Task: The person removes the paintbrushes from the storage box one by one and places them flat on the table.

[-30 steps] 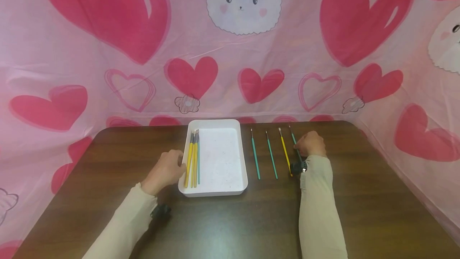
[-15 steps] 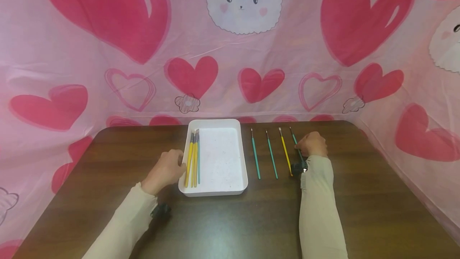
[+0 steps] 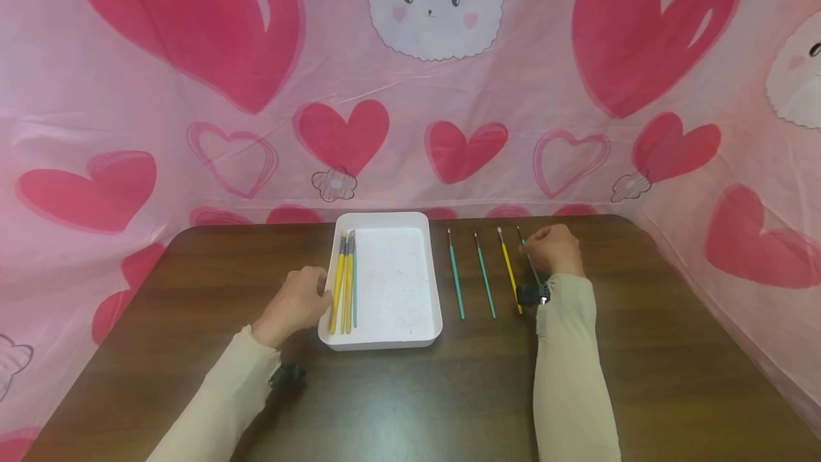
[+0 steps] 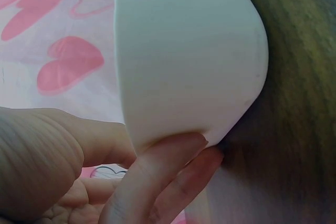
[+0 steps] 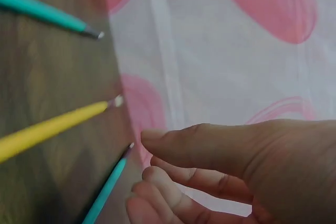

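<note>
My left hand [image 3: 296, 305] grips the left wall of a white tray [image 3: 398, 284]; in the left wrist view its thumb goes over the rim and its fingers press the outer wall [image 4: 189, 66]. Several paintbrushes [image 3: 348, 291], yellow and teal, lie side by side along the tray's left side. My right hand [image 3: 554, 249] is raised just over the rightmost teal paintbrush [image 5: 107, 190] on the table. Its fingers are loosely bent, with nothing between thumb and fingertips, and it hides part of that brush in the head view.
Left of the right hand, a yellow paintbrush [image 3: 509, 266] and two teal paintbrushes, one nearer the tray [image 3: 456, 276], lie spaced apart, bristles toward the back. The brown table [image 3: 410, 405] ends at a pink heart-patterned cloth [image 3: 398, 155] behind and at the sides.
My right hand has let go of the rightmost teal paintbrush and lifted slightly up and back. That brush stays on the table. My left hand and the tray have not moved.
</note>
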`<move>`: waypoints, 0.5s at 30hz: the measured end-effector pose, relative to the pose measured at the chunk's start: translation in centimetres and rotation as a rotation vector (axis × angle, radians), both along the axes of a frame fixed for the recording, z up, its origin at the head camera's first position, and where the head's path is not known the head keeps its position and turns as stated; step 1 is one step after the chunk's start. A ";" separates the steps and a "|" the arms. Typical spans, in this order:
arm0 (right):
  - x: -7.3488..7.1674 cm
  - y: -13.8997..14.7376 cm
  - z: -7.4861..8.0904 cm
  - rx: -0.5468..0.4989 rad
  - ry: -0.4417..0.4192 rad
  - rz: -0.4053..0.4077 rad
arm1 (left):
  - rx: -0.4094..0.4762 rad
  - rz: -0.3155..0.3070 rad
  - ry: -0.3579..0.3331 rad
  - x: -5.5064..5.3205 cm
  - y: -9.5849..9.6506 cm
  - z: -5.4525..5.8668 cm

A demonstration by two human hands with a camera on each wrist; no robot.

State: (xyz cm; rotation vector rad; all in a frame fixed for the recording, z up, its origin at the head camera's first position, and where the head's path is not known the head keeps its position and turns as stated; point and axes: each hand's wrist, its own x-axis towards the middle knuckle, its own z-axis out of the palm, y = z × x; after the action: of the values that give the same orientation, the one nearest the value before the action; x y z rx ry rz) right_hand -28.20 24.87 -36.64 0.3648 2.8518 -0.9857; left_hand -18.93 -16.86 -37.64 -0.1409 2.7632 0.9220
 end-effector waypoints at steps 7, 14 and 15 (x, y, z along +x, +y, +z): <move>-0.2 -1.6 1.3 -0.084 0.062 0.088 | 0.003 -0.011 0.007 0.1 -0.1 0.0; 0.0 -4.6 2.4 -0.165 0.032 0.146 | -0.004 -0.009 0.011 0.2 0.0 0.1; 0.0 -5.1 2.4 -0.181 0.042 0.152 | -0.002 -0.006 0.007 0.2 0.0 0.1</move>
State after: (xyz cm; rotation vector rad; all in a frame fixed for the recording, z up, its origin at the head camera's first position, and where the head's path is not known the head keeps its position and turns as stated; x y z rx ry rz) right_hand -28.22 19.81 -34.25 0.1100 2.7470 -1.2207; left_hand -18.72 -16.82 -37.59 -0.1304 2.7701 0.9198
